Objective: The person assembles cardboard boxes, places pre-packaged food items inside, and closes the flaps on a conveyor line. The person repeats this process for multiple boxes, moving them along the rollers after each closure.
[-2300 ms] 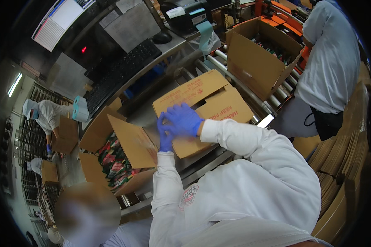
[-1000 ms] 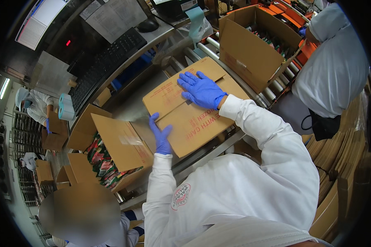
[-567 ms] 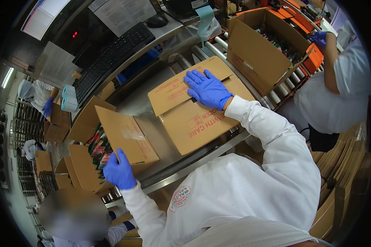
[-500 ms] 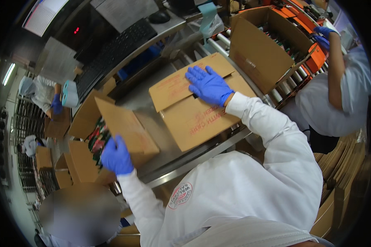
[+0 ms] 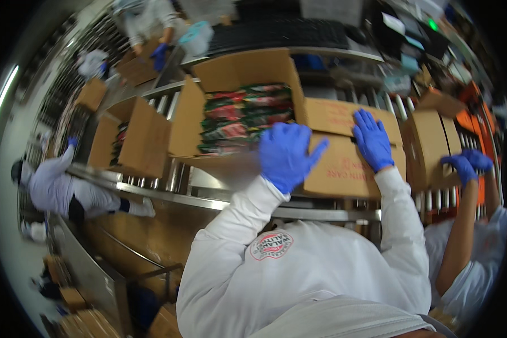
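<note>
An open cardboard box [image 5: 186, 121] holds rows of packets [image 5: 225, 115] in green and red wrapping. At its near right corner is my left hand [image 5: 287, 158], in a blue glove, fingers bent over the box edge and thumb out to the right; the fingertips are hidden. Directly to the right lies a cardboard box with its top flaps folded down [image 5: 338, 163] and red print on it. My right hand [image 5: 373, 139], also gloved in blue, rests flat on this lid across the seam, fingers stretched out.
A co-worker's blue-gloved hands [image 5: 465, 166] touch another box [image 5: 428, 146] on the rollers at right. A smaller open box [image 5: 129, 135] stands at left. Behind are a keyboard [image 5: 276, 35] and a blue roll [image 5: 197, 38]. A metal rail [image 5: 208, 200] runs along the front.
The view has swung left. The packet-filled box now sits against the folded-down box, where a gap was before. My left hand moved closer to my right, which stays on the lid.
</note>
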`<state>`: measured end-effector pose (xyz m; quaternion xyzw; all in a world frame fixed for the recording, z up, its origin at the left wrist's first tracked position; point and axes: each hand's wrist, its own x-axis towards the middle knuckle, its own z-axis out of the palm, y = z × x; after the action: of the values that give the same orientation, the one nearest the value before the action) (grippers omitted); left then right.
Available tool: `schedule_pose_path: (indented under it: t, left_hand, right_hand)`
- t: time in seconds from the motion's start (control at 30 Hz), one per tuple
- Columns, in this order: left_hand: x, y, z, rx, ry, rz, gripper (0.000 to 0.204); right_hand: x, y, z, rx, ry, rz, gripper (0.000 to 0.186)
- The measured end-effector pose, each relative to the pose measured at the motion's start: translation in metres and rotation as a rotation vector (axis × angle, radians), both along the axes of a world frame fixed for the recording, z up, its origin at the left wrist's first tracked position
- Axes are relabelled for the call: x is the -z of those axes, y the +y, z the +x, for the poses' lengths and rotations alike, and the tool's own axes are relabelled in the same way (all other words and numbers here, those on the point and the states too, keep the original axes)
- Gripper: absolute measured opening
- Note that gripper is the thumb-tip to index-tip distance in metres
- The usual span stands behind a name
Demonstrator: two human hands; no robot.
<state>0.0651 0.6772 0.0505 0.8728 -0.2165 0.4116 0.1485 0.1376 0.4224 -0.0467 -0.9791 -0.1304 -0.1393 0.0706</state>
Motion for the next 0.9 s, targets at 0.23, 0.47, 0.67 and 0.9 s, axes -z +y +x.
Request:
schedule_pose_path:
  t: [0.23, 0.47, 0.67, 0.9]
  left_hand:
    - [0.084, 0.013, -0.036, 0.758, 0.253, -0.033, 0.061]
    - [0.137, -0.025, -0.017, 0.556, 0.273, -0.03, 0.068]
    - [0.127, -0.056, -0.019, 0.584, 0.351, -0.159, 0.064]
    - [0.121, -0.041, 0.013, 0.466, 0.463, -0.575, 0.083]
  right_hand:
    - [0.005, 0.007, -0.007, 0.017, -0.07, -0.055, 0.046]
    - [0.005, -0.007, 0.006, -0.04, -0.043, -0.005, 0.045]
    - [-0.007, -0.026, 0.052, -0.214, -0.02, 0.025, 0.043]
    - [0.004, -0.025, 0.041, -0.15, -0.129, -0.031, 0.044]
